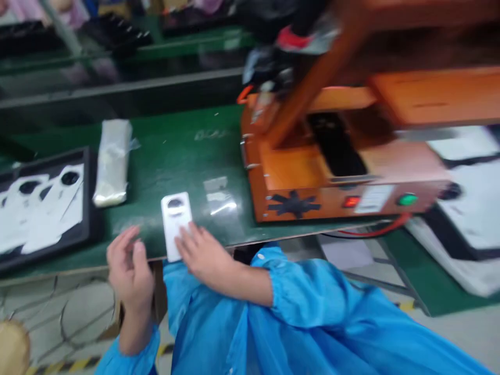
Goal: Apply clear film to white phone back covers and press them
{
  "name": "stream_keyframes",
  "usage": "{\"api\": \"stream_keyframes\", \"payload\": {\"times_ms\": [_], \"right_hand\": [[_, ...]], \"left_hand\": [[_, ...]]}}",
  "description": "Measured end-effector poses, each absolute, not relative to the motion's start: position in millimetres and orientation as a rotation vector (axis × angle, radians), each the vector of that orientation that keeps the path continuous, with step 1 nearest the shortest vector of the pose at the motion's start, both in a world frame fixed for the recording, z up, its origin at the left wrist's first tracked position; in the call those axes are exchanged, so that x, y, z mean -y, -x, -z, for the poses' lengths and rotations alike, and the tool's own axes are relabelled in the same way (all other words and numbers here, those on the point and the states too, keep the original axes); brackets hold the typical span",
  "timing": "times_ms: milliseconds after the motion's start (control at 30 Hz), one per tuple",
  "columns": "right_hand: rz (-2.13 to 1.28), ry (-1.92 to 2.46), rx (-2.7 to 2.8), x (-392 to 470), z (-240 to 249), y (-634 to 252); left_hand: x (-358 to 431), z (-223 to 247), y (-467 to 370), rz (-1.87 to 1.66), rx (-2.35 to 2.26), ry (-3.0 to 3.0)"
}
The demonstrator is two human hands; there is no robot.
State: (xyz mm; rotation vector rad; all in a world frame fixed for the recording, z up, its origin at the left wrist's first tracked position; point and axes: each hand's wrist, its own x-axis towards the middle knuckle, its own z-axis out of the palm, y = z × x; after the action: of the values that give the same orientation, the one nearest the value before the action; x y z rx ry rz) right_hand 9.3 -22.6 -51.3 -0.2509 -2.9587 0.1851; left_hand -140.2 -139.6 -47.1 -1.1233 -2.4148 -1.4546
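Note:
A white phone-shaped panel (170,225) with a dark round ring near its top lies on the green bench, its lower end at the front edge. My right hand (205,258) rests on the panel's lower right side with fingers stretched out; its thumb is hidden. Left of the panel, my left hand (130,268) is raised at the bench edge, fingers loosely bent and apart, with nothing in it. Motion blurs the picture somewhat.
A black tray (90,208) at left bears several similar white panels (50,208). Beside it lies a pale wrapped bundle (113,161). An orange machine (281,172) with lit red and green buttons stands to the right, a dark slab (338,146) inside. Clear tape pieces (219,195) lie between.

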Motion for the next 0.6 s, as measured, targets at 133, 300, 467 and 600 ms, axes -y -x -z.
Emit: {"api": "stream_keyframes", "payload": {"times_ms": [133, 300, 467, 600], "right_hand": [[-0.051, 0.109, 2.728, 7, 34, -37], [-0.095, 0.239, 2.341, -11, -17, -152], [-0.05, 0.586, 2.214, -6, -25, -260], [0.231, 0.811, 2.036, -9, -16, -312]], "left_hand": [[93, 3, 148, 1.322, 2.23, 1.537], [-11, -44, 85, 1.214, 1.979, 2.307], [-127, -56, -5, 2.043, 2.331, 2.702], [-191, -58, -49, 2.732, 2.167, 2.483]]}}
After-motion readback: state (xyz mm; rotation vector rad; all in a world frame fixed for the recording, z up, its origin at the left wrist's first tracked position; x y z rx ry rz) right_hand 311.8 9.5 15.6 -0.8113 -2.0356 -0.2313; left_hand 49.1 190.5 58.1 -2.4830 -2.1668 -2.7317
